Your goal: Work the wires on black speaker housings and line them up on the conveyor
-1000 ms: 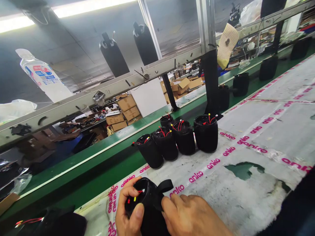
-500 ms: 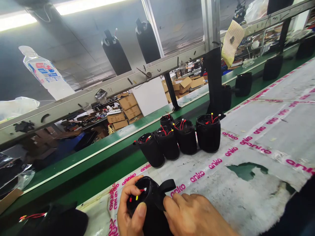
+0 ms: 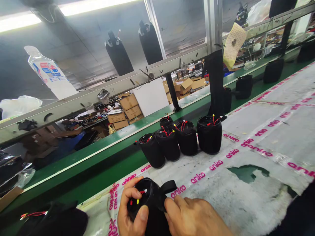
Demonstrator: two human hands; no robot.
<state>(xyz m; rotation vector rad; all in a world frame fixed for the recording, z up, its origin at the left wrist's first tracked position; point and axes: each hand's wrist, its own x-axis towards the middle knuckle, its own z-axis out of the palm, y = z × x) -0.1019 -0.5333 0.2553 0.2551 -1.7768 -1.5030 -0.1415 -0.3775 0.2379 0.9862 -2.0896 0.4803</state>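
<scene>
With left hand (image 3: 126,216) and right hand (image 3: 194,214), gripped cylinder (image 3: 157,221) near table edge (image 3: 98,200) beside belt (image 3: 115,164). Found wires (image 3: 142,192) fitted; judged open top (image 3: 154,188) unfinished.

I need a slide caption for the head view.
Left hand grips a black fabric-covered cylinder, right hand at its side; upright black cylinders stand beyond on printed white sheeting.

The grey ceiling (image 3: 81,42) is lit by tube lights (image 3: 98,7). Below it, a slanting metal rail (image 3: 128,84) is met by a post (image 3: 213,26). Behind a green belt (image 3: 108,139), cardboard boxes (image 3: 128,102) are stacked beside a white panel (image 3: 150,96). The bench (image 3: 248,173) is covered by a pink-printed sheet (image 3: 261,195), and green is exposed through its tear.
</scene>
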